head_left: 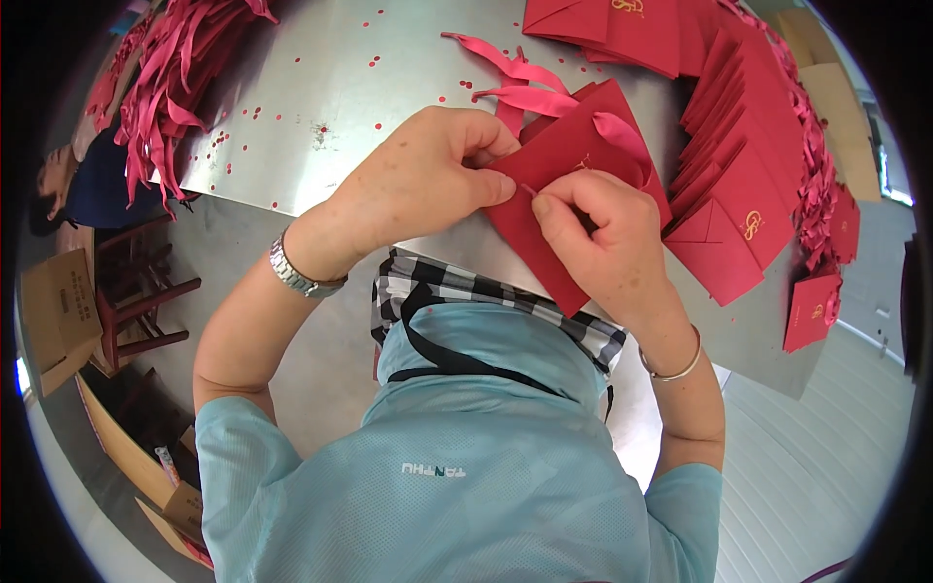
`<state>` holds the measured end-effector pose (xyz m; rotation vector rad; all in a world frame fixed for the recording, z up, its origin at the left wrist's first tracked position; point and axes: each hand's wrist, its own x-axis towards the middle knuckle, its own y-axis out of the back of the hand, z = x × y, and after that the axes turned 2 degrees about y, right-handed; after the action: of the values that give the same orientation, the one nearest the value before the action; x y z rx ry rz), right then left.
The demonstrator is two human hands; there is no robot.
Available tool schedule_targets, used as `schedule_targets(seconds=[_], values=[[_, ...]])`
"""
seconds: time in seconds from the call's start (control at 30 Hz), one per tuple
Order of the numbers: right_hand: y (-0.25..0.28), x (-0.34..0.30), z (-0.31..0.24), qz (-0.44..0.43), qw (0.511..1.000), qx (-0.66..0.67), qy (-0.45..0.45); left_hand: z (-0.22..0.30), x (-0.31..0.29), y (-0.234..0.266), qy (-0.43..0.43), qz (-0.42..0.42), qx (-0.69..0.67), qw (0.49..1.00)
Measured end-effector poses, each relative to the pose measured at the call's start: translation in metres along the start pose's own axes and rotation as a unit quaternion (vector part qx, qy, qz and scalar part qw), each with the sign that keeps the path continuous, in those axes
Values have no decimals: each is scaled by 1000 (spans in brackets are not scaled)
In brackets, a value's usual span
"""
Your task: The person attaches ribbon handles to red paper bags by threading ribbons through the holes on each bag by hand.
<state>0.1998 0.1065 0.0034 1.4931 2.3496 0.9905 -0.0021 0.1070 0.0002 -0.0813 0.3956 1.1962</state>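
Note:
A red paper bag (pixel 544 238), flat and with a gold mark, lies tilted across the near edge of the metal table. My left hand (pixel 437 180) is closed on its left edge, thumb on top. My right hand (pixel 607 233) pinches above the bag's face, finger and thumb pressed at a thin pink end that looks like ribbon. A wide pink ribbon (pixel 622 134) loops over the bag's right side and passes behind my right hand. More pink ribbon (pixel 525 97) trails from the bag's far end onto the table.
Rows of red paper bags (pixel 734 165) fan out along the right, with another stack (pixel 622 29) at the back. Ribboned bags (pixel 185 68) pile at the far left. Small red paper dots (pixel 378 126) dot the metal table (pixel 321 97). Stools (pixel 146 291), cardboard boxes (pixel 60 311) and another person (pixel 92 180) are at left.

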Motion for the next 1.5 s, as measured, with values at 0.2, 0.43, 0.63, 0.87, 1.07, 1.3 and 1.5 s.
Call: schedule_targets(seconds=[0.2, 0.43, 0.63, 0.87, 1.07, 1.3, 1.5], values=[[-4, 0, 3, 18, 1000, 9, -23, 2, -1, 1, -6, -13, 11, 1000], [-1, 9, -13, -10, 991, 5, -130, -7, -3, -2, -30, 6, -47, 998], [2, 10, -11, -18, 993, 8, -120, -8, -4, -1, -1, -6, -45, 999], [5, 18, -15, -43, 990, -91, -103, -10, -2, -10, -37, 8, -23, 999], [3, 37, -18, -86, 967, -240, 16, -4, -3, -7, -79, 24, 53, 995], [8, 14, -23, -55, 985, -142, 87, 6, 1, 16, 34, -109, -113, 987], [12, 1, -26, -58, 954, -224, 189, 6, -2, 7, -46, -167, 16, 985]])
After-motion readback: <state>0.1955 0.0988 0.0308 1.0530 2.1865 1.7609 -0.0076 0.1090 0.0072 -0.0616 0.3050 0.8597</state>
